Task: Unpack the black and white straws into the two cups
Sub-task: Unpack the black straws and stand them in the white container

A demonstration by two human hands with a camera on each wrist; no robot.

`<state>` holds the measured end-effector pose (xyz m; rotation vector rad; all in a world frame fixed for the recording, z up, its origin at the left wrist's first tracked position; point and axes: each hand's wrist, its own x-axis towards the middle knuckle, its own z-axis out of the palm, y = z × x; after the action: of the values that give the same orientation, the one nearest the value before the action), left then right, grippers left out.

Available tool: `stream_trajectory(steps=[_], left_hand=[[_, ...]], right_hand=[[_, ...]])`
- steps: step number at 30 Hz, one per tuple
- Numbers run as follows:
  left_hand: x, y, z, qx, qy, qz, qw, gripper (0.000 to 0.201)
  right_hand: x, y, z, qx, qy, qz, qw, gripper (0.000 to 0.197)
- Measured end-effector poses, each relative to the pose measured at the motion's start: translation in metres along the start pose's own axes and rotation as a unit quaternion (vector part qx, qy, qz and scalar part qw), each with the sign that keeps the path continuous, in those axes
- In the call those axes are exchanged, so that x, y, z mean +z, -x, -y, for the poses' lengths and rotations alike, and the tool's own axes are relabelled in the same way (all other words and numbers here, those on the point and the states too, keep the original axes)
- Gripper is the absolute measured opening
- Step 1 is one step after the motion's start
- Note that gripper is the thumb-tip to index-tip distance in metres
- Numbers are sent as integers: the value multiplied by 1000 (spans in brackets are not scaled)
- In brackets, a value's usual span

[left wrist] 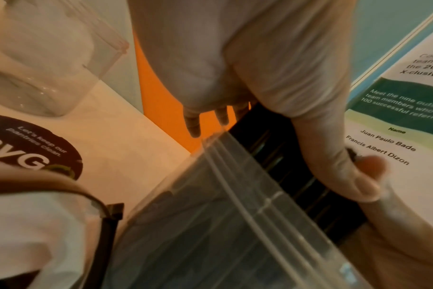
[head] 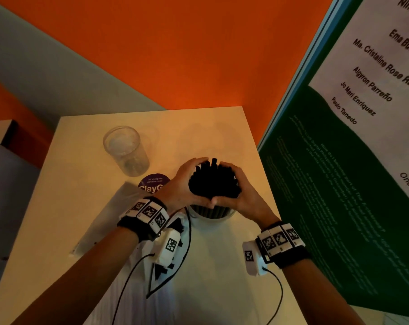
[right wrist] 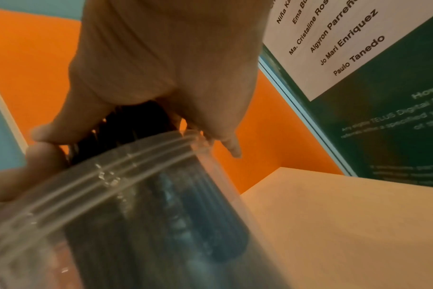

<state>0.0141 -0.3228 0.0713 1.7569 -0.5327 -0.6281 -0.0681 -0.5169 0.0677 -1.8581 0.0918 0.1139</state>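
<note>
A thick bundle of black straws [head: 214,181] stands upright in a clear cup [head: 212,215] near the table's front. My left hand [head: 183,186] and right hand [head: 243,191] curl around the bundle's top from either side, thumbs meeting in front. In the left wrist view the thumb presses the black straws [left wrist: 284,166] above the cup wall [left wrist: 235,224]. The right wrist view has my fingers wrapped round the black straws [right wrist: 131,125] over the cup rim [right wrist: 136,156]. A second clear cup [head: 126,151] stands empty at the back left. No white straws can be made out.
A round purple sticker [head: 154,184] lies on the table between the cups. A flat translucent plastic packet [head: 100,221] rests along the left side. A green and white poster board [head: 339,160] stands close on the right; an orange wall [head: 198,55] is behind.
</note>
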Motion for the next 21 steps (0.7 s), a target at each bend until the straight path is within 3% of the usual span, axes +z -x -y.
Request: stream_trajectory(steps=[2, 4, 11, 15, 18, 21], left_hand=[[-3, -2, 2, -9, 14, 33, 999, 107], [-5, -4, 1, -16, 24, 55, 998, 105], [5, -3, -8, -1, 39, 8, 999, 77], [0, 0, -4, -31, 36, 24, 999, 98], [-5, 5, -1, -42, 21, 25, 999, 125], [-11, 13, 0, -51, 46, 20, 997, 133]], right_hand=[[-3, -1, -4, 25, 34, 22, 999, 111], [-3, -2, -5, 41, 31, 31, 998, 115], [1, -1, -1, 15, 1, -20, 1000, 75], [-2, 2, -1, 12, 39, -15, 999, 88], [-5, 5, -6, 62, 59, 12, 996, 108], [-11, 14, -14, 95, 23, 40, 994, 122]])
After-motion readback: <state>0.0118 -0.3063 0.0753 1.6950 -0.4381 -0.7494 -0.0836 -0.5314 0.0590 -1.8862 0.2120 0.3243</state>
